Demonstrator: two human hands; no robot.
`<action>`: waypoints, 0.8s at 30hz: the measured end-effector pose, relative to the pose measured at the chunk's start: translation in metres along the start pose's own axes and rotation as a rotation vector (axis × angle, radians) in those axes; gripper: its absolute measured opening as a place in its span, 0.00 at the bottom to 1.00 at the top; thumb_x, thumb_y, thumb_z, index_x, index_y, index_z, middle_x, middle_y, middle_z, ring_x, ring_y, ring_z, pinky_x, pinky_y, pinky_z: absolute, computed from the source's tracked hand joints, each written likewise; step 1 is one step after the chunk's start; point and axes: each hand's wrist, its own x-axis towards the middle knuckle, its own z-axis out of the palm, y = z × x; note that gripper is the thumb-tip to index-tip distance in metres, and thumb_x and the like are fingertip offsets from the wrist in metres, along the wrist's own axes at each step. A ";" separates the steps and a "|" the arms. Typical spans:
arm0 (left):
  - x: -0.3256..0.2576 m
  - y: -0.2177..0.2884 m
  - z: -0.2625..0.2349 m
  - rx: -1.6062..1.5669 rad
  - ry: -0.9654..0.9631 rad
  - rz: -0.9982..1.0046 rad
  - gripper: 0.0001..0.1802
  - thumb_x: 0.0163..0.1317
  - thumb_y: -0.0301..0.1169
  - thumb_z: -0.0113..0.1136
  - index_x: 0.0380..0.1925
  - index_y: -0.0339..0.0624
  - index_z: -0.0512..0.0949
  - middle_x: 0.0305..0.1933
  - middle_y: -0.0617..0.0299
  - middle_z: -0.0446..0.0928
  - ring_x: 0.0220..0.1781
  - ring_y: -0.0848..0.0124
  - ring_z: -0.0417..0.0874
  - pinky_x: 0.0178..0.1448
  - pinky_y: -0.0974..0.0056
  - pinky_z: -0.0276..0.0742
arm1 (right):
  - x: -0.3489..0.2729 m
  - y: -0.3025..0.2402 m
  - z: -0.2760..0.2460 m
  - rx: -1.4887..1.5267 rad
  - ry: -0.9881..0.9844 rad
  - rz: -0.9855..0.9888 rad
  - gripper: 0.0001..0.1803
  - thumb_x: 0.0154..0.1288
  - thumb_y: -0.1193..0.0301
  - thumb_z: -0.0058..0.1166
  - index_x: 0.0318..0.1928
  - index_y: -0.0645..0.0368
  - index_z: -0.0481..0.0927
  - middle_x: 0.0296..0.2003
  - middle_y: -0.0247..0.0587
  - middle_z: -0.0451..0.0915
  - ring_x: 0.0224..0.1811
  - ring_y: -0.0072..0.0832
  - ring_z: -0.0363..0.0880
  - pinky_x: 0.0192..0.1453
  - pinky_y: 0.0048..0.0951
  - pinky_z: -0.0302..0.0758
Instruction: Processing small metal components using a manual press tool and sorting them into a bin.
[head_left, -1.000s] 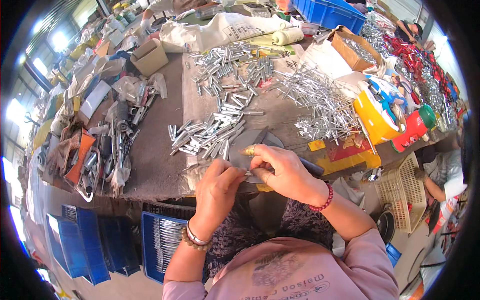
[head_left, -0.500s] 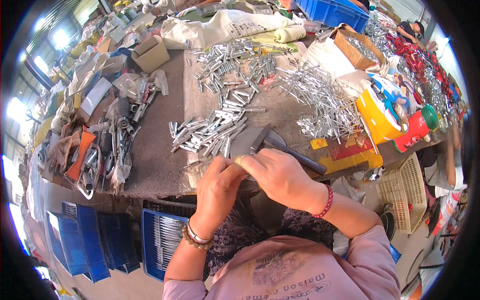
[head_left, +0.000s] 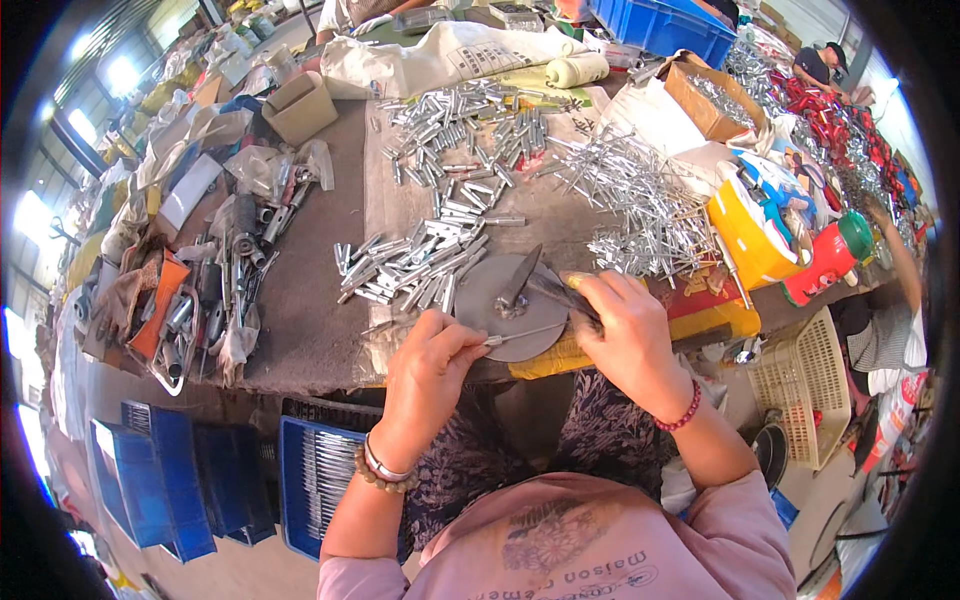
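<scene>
My left hand (head_left: pixel 425 372) pinches a thin metal rod with a small sleeve at its end (head_left: pixel 496 340), which reaches over the near part of a round grey metal plate (head_left: pixel 478 290). My right hand (head_left: pixel 632 335) is wrapped round the handle of a hammer (head_left: pixel 520 277), its head over the middle of that plate. Left of the plate and beyond it lie many short silver metal tubes (head_left: pixel 425 262). A heap of thin metal rods (head_left: pixel 650 215) spreads to the far right of the plate.
Tools and metal parts crowd the table's left side, with an orange piece (head_left: pixel 160 305) among them. A yellow container (head_left: pixel 752 235) and a red jar with a green lid (head_left: pixel 828 258) stand on the right. Blue bins (head_left: pixel 300 490) sit below the front edge; a co-worker (head_left: pixel 820 65) is far right.
My hands have come apart. The right one has moved right and gripped the hammer, which lay on the plate and is now turned. My left hand still pinches, with the rod now showing.
</scene>
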 end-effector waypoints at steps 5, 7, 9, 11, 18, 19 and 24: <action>0.000 -0.005 0.002 -0.031 0.009 -0.005 0.09 0.62 0.23 0.79 0.41 0.40 0.90 0.40 0.57 0.81 0.42 0.53 0.87 0.45 0.53 0.83 | -0.017 -0.020 -0.021 0.226 -0.085 -0.011 0.34 0.65 0.81 0.66 0.71 0.41 0.86 0.43 0.40 0.82 0.34 0.43 0.87 0.38 0.44 0.85; 0.000 -0.006 0.001 -0.035 0.005 -0.009 0.08 0.62 0.23 0.79 0.41 0.40 0.90 0.40 0.57 0.81 0.42 0.53 0.87 0.45 0.53 0.83 | -0.020 -0.031 -0.028 0.152 -0.091 -0.113 0.34 0.66 0.82 0.65 0.72 0.43 0.86 0.41 0.38 0.81 0.35 0.40 0.87 0.38 0.42 0.85; 0.001 -0.005 0.001 -0.050 0.006 -0.003 0.08 0.62 0.23 0.79 0.40 0.40 0.90 0.40 0.57 0.81 0.42 0.53 0.87 0.44 0.53 0.82 | -0.024 -0.034 -0.020 0.187 0.021 -0.158 0.34 0.66 0.82 0.63 0.72 0.44 0.87 0.39 0.37 0.79 0.33 0.38 0.86 0.37 0.40 0.85; 0.002 -0.003 0.001 -0.040 -0.004 -0.006 0.08 0.62 0.23 0.79 0.40 0.40 0.90 0.40 0.57 0.81 0.42 0.53 0.87 0.45 0.53 0.82 | -0.032 -0.035 -0.014 0.136 -0.111 -0.183 0.33 0.66 0.82 0.64 0.71 0.45 0.88 0.37 0.37 0.78 0.33 0.37 0.86 0.36 0.40 0.84; 0.002 -0.004 -0.002 -0.014 -0.019 0.000 0.09 0.61 0.22 0.79 0.41 0.40 0.91 0.40 0.57 0.82 0.42 0.54 0.87 0.46 0.54 0.83 | -0.010 -0.032 -0.021 0.502 -0.103 0.035 0.27 0.73 0.80 0.66 0.70 0.51 0.88 0.40 0.45 0.81 0.35 0.45 0.85 0.40 0.41 0.82; 0.001 -0.005 -0.001 -0.011 -0.019 -0.003 0.09 0.61 0.22 0.79 0.41 0.40 0.91 0.40 0.57 0.82 0.42 0.54 0.87 0.46 0.54 0.83 | -0.008 -0.035 -0.027 0.505 -0.104 0.034 0.27 0.73 0.80 0.66 0.70 0.51 0.88 0.40 0.45 0.81 0.35 0.45 0.85 0.40 0.41 0.82; 0.003 -0.005 0.000 -0.088 -0.022 -0.045 0.09 0.61 0.22 0.80 0.41 0.38 0.91 0.39 0.57 0.82 0.41 0.55 0.87 0.46 0.55 0.83 | -0.024 -0.041 -0.032 0.222 -0.093 -0.065 0.33 0.68 0.82 0.63 0.72 0.48 0.86 0.40 0.40 0.79 0.37 0.41 0.86 0.40 0.41 0.84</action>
